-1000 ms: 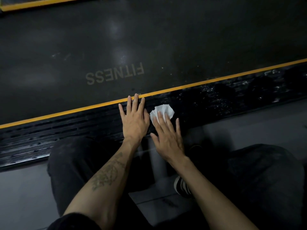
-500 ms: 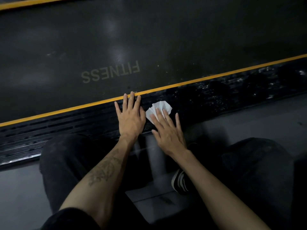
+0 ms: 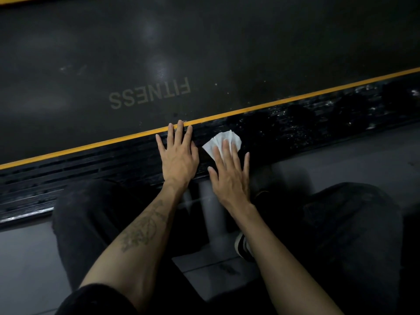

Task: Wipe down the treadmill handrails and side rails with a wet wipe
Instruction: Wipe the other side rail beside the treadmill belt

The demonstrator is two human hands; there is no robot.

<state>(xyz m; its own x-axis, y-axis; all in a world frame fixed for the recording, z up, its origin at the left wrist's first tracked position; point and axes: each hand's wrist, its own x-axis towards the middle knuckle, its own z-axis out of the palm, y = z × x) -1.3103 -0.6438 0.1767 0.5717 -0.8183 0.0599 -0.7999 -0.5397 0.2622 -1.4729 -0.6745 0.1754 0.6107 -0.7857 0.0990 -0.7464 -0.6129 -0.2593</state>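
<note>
- The left hand [image 3: 178,159] lies flat on the treadmill's black ribbed side rail [image 3: 91,169], fingers [image 3: 180,133] straight and slightly spread, tips touching the yellow stripe [image 3: 295,99].
- The right hand [image 3: 229,176] presses a white wet wipe [image 3: 221,139] onto the same rail just beside it, fingers straight and spread over the wipe.
- The dark running belt [image 3: 204,42] reads "FITNESS".
- Dark-trousered knees [image 3: 95,212] flank both forearms.

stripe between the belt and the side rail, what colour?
Yellow-orange, a thin solid stripe along the belt edge; clearest in the head view.
</note>
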